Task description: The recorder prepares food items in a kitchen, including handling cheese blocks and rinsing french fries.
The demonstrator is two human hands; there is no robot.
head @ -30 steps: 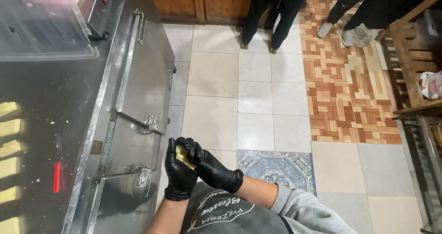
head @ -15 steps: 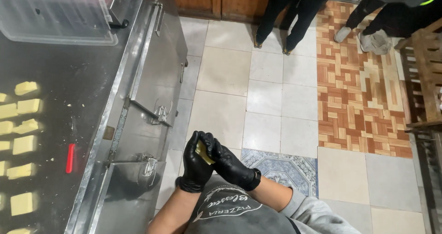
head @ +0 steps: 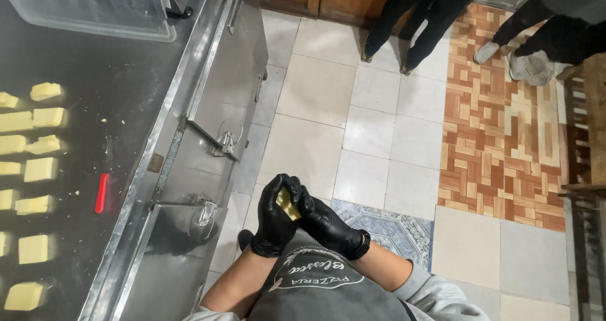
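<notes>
Both my hands wear black gloves and meet in front of my apron, over the tiled floor. My left hand and my right hand press together around a small pale yellow piece of dough, which shows between the fingers. To the left, on the dark steel counter, lie several more pale yellow dough pieces in rows.
A red-handled tool lies on the counter near the dough. A clear plastic tub stands at the counter's back. Cabinet doors with metal latches face the floor. Two people's legs stand at the far side; a wooden rack is on the right.
The view has swung left and down, so more of the counter and dough rows show. My hands keep working the same piece between them.
</notes>
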